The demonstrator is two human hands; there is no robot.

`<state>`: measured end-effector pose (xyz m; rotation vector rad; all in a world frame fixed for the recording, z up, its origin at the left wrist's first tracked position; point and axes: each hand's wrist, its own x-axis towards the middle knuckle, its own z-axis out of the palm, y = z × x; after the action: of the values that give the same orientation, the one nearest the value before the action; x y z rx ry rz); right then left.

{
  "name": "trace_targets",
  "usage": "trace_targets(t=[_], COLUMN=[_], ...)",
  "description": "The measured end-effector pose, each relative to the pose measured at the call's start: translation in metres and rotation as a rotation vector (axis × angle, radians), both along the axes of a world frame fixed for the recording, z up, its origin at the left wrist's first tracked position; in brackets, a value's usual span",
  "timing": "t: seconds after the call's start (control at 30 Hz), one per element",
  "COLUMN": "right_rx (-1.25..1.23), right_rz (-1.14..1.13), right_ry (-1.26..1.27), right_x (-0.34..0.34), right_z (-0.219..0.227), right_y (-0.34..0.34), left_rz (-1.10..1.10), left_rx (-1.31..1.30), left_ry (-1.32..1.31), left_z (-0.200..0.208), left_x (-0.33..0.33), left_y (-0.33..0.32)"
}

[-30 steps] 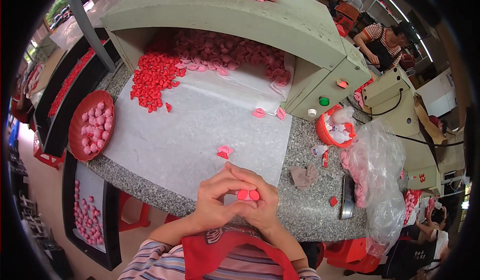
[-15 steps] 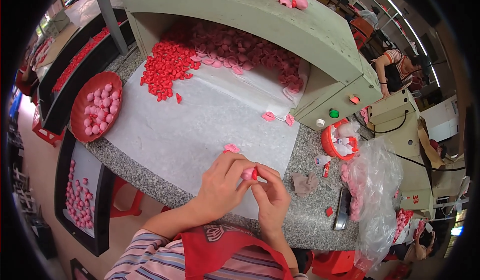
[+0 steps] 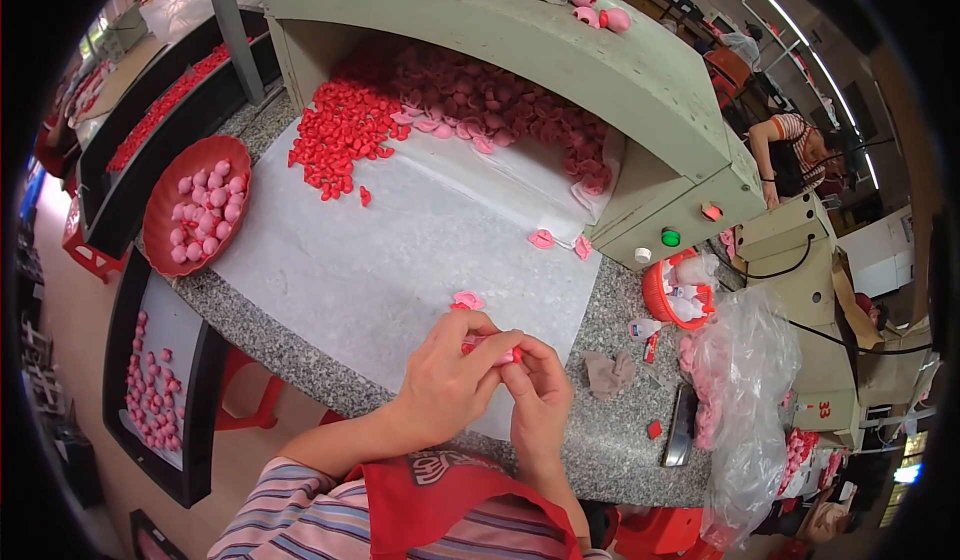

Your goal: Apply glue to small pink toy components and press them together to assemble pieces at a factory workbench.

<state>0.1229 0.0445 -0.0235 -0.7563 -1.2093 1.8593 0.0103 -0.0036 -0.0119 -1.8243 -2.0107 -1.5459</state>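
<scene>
A small pink and red moulded piece point(image 3: 508, 356) is pinched between the fingertips of both hands, its far side mostly covered by fingers. My left hand point(image 3: 443, 372) grips it from the left, its fingers curled. From the right, my right hand point(image 3: 541, 392) closes its thumb and fingers on the red end. Just beyond the left fingers, a loose pink cup-like piece point(image 3: 467, 301) lies on the white sheet point(image 3: 400, 250). A heap of small red pieces point(image 3: 345, 125) and a pile of pink pieces point(image 3: 490, 90) sit farther away, under a pale green hooded machine point(image 3: 480, 10).
At the left edge stands a red bowl point(image 3: 165, 205) of round pink pieces. To the right are an orange basket point(image 3: 655, 295) of small bottles, a crumpled cloth point(image 3: 608, 374), a phone point(image 3: 680, 425) and a clear plastic bag point(image 3: 745, 400). A co-worker point(image 3: 790, 145) bends over farther off.
The view has shifted slightly. My fingers have come closer together over the pink and red piece, and the right fingers now reach across it, hiding more of it.
</scene>
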Motion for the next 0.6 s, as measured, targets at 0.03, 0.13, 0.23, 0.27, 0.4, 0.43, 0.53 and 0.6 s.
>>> trace_targets(t=[0.03, 0.13, 0.23, 0.27, 0.4, 0.43, 0.53, 0.6], right_rx=[0.027, 0.161, 0.242, 0.219, 0.242, 0.241, 0.244, 0.25], right_rz=[-0.027, -0.036, 0.011, 0.041, 0.058, 0.061, 0.07, 0.073], right_ry=[-0.001, -0.009, 0.007, 0.033, 0.043, 0.044, 0.046, 0.045], right_x=[-0.001, 0.005, 0.011, 0.011, 0.012, 0.012, 0.013, 0.013], right_z=[0.003, -0.001, -0.002, -0.002, 0.001, 0.001, 0.0, 0.0], right_y=[-0.001, 0.001, 0.003, 0.003, 0.004, 0.004, 0.004, 0.004], left_rz=[-0.011, -0.051, -0.123, -0.164, -0.195, -0.193, -0.184, -0.18], left_rx=[-0.024, -0.075, -0.117, -0.127, -0.109, -0.107, -0.1, -0.092], left_ry=[-0.072, -0.176, -0.248, -0.286, -0.332, -0.331, -0.319, -0.308], left_z=[0.0, 0.0, 0.0, 0.0, -0.001, -0.001, -0.001, -0.001], left_x=[0.002, 0.002, -0.001, -0.002, -0.002, -0.001, 0.0, 0.0], left_y=[-0.001, -0.003, -0.006, -0.007, -0.008, -0.008, -0.009, -0.009])
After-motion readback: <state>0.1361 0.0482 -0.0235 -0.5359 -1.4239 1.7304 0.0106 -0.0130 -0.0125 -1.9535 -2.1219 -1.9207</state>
